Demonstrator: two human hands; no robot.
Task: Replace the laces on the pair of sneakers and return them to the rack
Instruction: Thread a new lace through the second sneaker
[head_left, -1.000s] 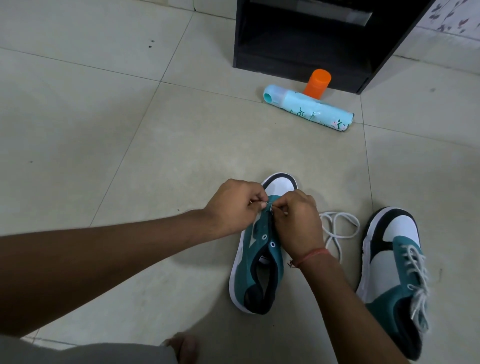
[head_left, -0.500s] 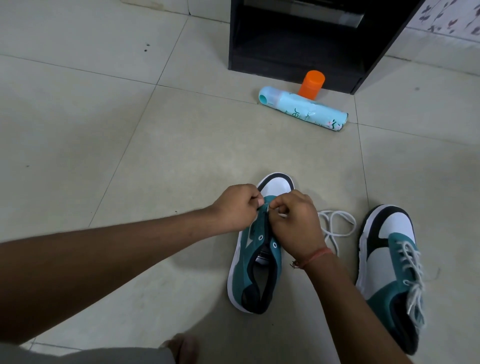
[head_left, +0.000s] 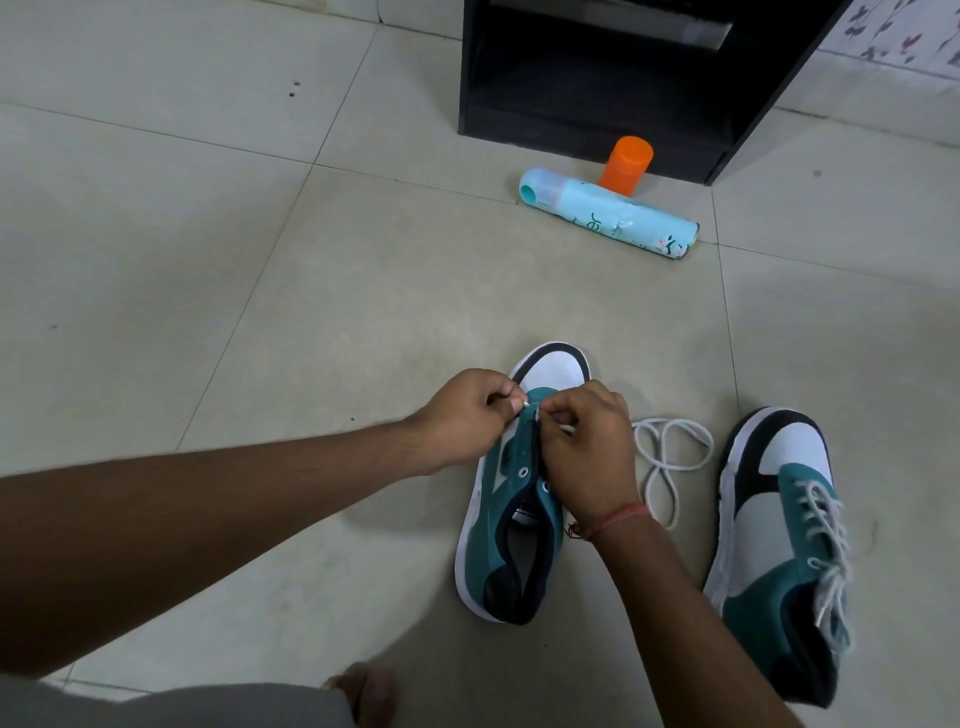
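Observation:
A teal, white and black sneaker (head_left: 511, 525) lies on the tiled floor with empty eyelets showing along its side. My left hand (head_left: 470, 415) pinches a white lace tip at the front eyelets. My right hand (head_left: 587, 452) is closed on the same white lace (head_left: 670, 457) just beside it, over the tongue. The lace's loose part lies coiled on the floor to the right. The second sneaker (head_left: 784, 545), laced in white, lies at the right.
A black rack (head_left: 623, 88) stands on the floor at the back. In front of it lie a light-blue spray can (head_left: 608, 215) on its side and an upright orange cap (head_left: 626, 165). My bare foot (head_left: 363, 693) shows at the bottom edge.
Both hands have stayed at the front eyelets with only small finger movements. The view has shifted slightly. The sneakers have not moved.

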